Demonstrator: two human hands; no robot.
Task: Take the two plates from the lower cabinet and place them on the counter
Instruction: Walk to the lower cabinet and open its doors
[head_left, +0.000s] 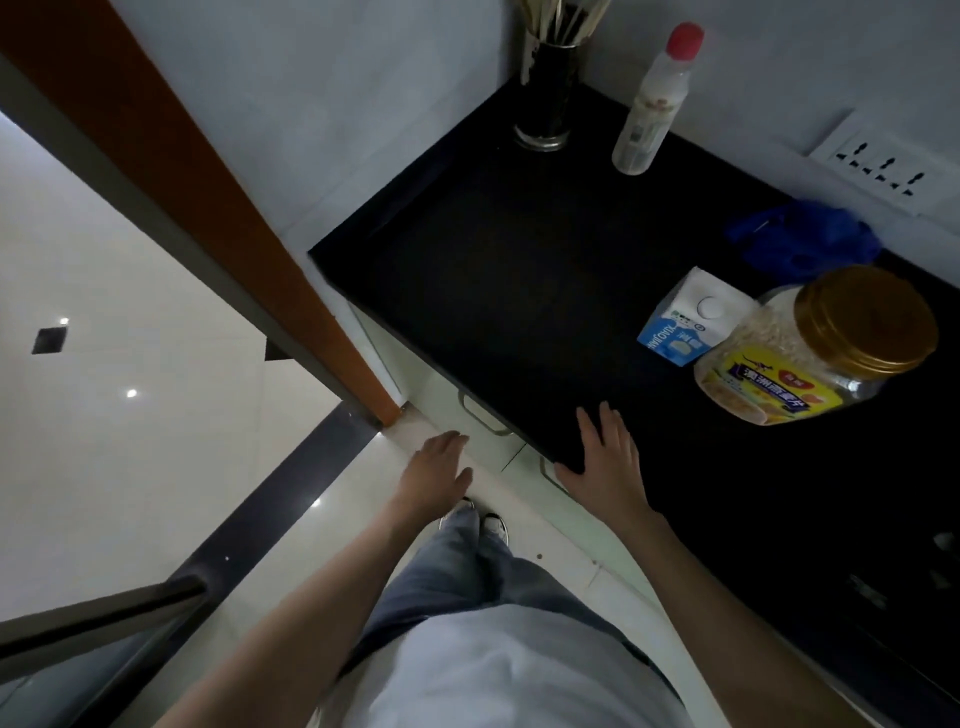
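A black counter (498, 270) runs from the upper middle to the right edge. Below its front edge are white lower cabinet doors (447, 410) with metal handles (480, 413), both closed. No plates are visible. My right hand (605, 457) lies flat, fingers spread, on the counter's front edge and holds nothing. My left hand (434, 475) hangs open in the air in front of the cabinet doors, a little below the left handle, touching nothing.
On the counter stand a utensil holder (545, 88), a clear bottle with a red cap (649, 104), a milk carton (685, 317), an oat jar with a gold lid (815, 348) and blue gloves (805, 236). An orange door frame (218, 208) rises at left.
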